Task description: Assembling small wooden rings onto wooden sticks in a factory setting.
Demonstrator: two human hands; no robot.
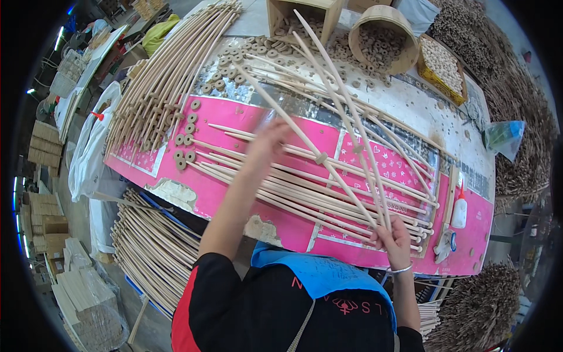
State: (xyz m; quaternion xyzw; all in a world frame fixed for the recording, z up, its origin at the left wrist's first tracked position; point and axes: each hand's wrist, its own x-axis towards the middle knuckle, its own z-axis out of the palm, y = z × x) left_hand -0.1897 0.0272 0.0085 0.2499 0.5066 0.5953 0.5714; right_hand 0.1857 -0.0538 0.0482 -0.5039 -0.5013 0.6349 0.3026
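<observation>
My right hand is closed round the lower ends of three long pale wooden rods, which fan out away from me above the table. One rod has a brown wooden ring partway along it, and another carries a similar ring. Beside the leftmost of these rods is my left hand, its fingers smeared by motion; whether they grip it cannot be made out. Under both arms, a row of round-ended rods lies across the pink table cover.
Loose rings line the left side. Beyond are a bundle of ringed rods, a tipped wooden bucket of rings and a yellow basket of pale pieces. A glue bottle stands right. More rods fill a low crate.
</observation>
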